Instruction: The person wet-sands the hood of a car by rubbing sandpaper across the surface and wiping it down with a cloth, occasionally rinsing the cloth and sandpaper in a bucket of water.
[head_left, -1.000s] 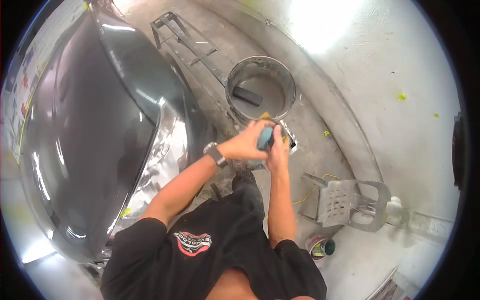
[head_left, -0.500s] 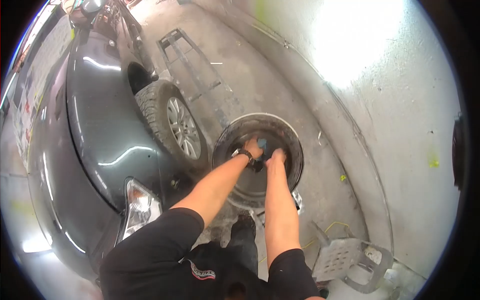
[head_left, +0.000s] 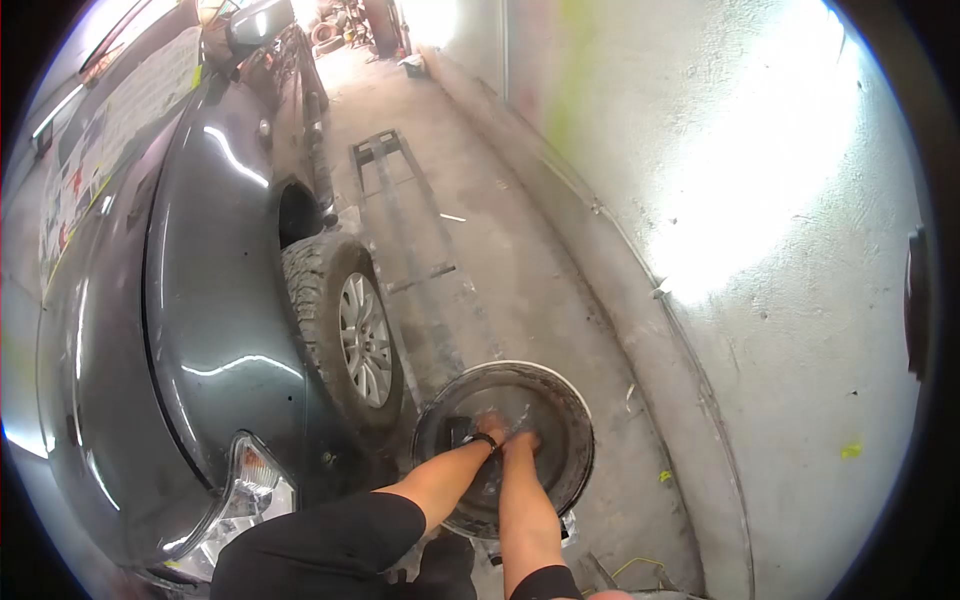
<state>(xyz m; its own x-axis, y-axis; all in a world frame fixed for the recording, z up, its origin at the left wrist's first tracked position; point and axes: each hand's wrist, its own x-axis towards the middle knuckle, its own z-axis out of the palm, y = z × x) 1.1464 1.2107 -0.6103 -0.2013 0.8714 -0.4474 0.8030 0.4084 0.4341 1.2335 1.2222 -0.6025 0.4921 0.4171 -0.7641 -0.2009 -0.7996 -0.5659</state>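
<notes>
A round black tub (head_left: 585, 455) of dark water stands on the floor in front of me. Both of my hands are down in it, close together near its middle. My left hand (head_left: 490, 428), with a dark watch (head_left: 481, 439) on its wrist, is partly under the water. Beside it, my right hand (head_left: 522, 441) also dips below the surface. The fingers of both hands are hidden or blurred, so what they hold does not show. A dark blocky thing (head_left: 456, 430) sits left of my left hand.
A dark grey car (head_left: 230, 300) stands to the left, with its front wheel (head_left: 366, 340) and headlight (head_left: 245, 490) near the tub. Beyond, a metal frame (head_left: 378, 145) lies on the concrete floor (head_left: 520, 260). A pale wall (head_left: 780, 380) curves along the right.
My view has tipped up, so the tub sits lower. My hands have come closer together and deeper into the water. The light blue thing at my left hand no longer shows.
</notes>
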